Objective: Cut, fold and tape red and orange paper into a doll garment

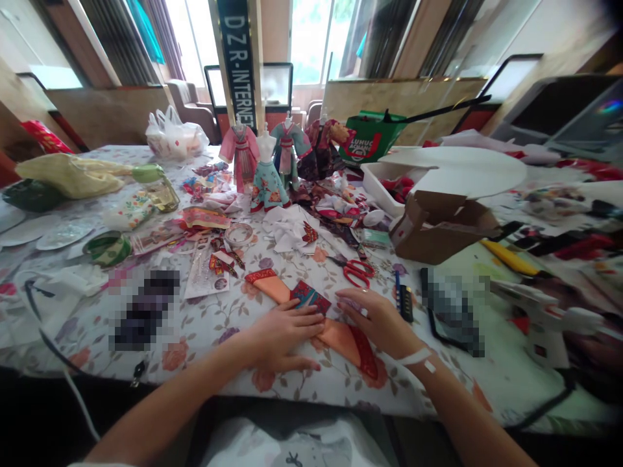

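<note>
Pressing on folded orange fabric strip with red brocade trim (346, 342), near front edge of floral tablecloth (209, 383): left hand (285, 334) flat, fingers spread, and right hand (377, 321) open, neither gripping — apparently pinning fold in place. Teal-and-red patterned fabric square (310, 297) between hands. Red-handled steel scissors (357, 272) just beyond, within reach.

Doll-sized gowns (267, 178) are standing on dress forms across the floral tablecloth (195, 344), with red-handled scissors (357, 272) lying among the scraps, a brown cardboard box (438, 227) sitting against a white plastic tray (377, 185), and a white plastic bag (175, 136) slumping near the far edge.
</note>
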`<control>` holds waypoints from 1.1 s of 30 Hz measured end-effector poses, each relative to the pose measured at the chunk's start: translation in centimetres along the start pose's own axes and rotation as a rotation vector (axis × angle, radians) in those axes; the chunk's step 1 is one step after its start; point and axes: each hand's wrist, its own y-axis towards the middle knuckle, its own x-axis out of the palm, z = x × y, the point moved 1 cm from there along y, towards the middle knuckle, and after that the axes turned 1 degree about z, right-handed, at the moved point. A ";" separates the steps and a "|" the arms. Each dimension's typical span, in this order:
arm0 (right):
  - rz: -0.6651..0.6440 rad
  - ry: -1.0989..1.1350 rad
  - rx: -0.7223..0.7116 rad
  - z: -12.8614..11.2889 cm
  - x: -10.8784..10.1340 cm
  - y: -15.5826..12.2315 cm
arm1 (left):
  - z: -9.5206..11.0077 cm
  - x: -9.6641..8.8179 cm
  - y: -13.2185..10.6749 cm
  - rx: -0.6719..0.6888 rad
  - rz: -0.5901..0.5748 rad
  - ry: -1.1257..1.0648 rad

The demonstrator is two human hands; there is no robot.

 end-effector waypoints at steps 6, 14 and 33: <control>-0.083 0.031 -0.041 -0.3 1.1 2.9 | -0.6 -0.9 -0.2 -0.006 0.193 0.103; -0.079 -0.033 0.008 0.0 0.6 1.9 | -6.7 -4.0 -4.7 -0.367 0.514 0.163; -0.025 -0.284 0.363 -0.7 -0.2 -8.0 | -8.3 -5.4 -3.7 -0.873 0.364 -0.024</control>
